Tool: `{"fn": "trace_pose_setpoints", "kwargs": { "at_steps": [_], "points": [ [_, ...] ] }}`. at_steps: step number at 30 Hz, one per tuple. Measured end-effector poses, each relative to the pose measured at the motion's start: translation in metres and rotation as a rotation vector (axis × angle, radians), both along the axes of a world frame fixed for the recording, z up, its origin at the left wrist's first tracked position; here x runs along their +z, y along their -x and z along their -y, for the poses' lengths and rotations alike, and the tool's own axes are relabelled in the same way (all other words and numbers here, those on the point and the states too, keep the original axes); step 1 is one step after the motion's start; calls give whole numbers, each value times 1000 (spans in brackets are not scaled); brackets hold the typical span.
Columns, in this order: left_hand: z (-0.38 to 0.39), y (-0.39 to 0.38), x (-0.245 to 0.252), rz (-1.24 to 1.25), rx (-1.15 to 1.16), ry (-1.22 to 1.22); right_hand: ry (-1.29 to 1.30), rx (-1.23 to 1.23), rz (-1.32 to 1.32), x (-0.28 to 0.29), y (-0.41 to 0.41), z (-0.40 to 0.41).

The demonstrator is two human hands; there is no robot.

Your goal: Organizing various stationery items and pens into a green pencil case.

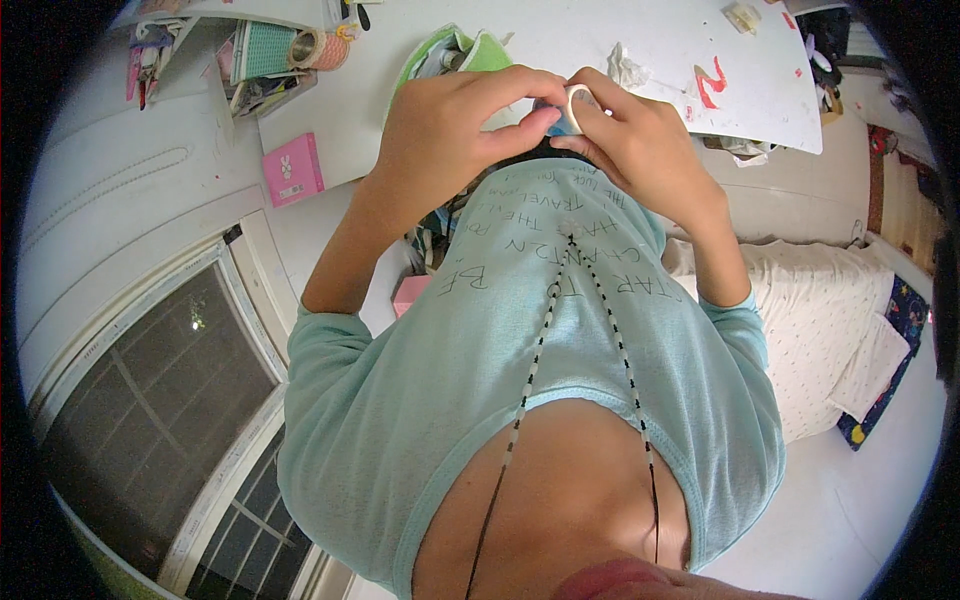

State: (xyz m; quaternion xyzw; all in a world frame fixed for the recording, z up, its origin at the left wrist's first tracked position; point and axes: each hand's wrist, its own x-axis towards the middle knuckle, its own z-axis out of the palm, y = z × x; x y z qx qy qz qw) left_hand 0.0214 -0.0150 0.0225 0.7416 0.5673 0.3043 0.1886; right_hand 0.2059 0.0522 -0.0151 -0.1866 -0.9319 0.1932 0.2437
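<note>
My right hand (pixel 637 139) grips a small roll (pixel 576 109) that looks like tape, with a pale ring-shaped rim and a blue side, just past the shirt's lower front. One of its fingers lies across or into the ring; which is hard to tell. From the other side, my left hand (pixel 465 124) reaches in, thumb and forefinger tips on the roll's left edge. Its remaining fingers are mostly hidden. Behind the left hand, a green-edged fabric pouch (pixel 487 52) lies open on the white desk (pixel 555 26). A crumpled white tissue (pixel 627 67) sits beyond the right hand.
A pink box (pixel 292 169) rests at the desk's left edge. Farther left are a green basket (pixel 266 51), a pink woven cup (pixel 324 50) and pens (pixel 146 71). Red strips (pixel 710 82) and a small clear packet (pixel 742 17) lie on the right. A covered bed (pixel 810 322) stands at right.
</note>
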Motion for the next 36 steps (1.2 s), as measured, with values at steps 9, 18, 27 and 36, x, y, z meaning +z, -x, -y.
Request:
{"fn": "trace_pose_setpoints", "kwargs": {
  "at_steps": [9,18,27,36],
  "points": [
    [1,3,-4,12,-2,-65,-48,8,19,5,1,3],
    [4,9,-18,-15,-40,-91,-137,48,108,6,2,6],
    [9,3,-18,-202,-26,-222,-193,84,131,6,3,8],
    [16,-9,-23,291,116,-229,-80,11,52,6,3,14]
  ]
}}
